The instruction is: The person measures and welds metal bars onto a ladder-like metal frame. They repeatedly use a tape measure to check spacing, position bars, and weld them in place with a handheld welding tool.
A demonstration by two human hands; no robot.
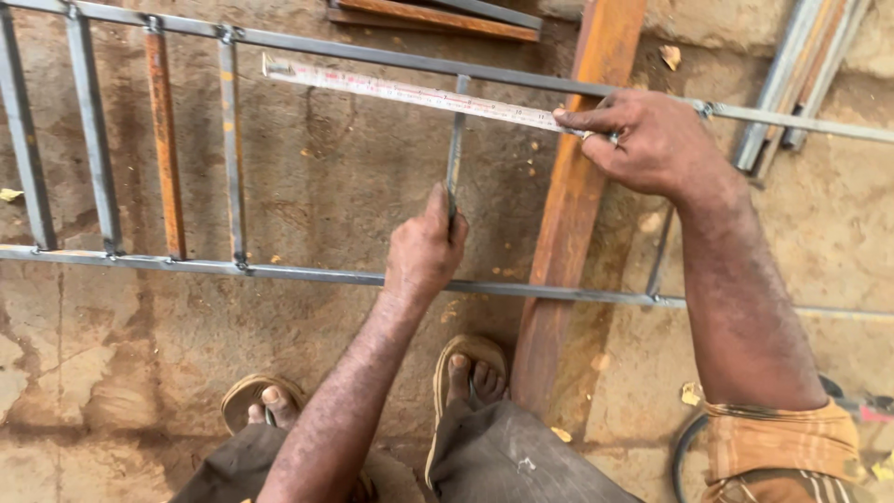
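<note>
Sandalled feet (pixel 470 368) cropped; left hand (pixel 424 251) hides bar (pixel 454 140).

Two hands (pixel 424 251), one tape measure (pixel 410 93), perhaps six upright bars (pixel 93 130), two sandals (pixel 256 396)

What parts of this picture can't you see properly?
Head view, all of it:
- The tape measure: its markings are too small to read, and its case is hidden under the right hand.
- The loose bar: its lower end is hidden inside the left hand.
- The metal frame: cut off at the left and right edges.
- The rusty beam: its top is cut off by the picture's upper edge.
</note>
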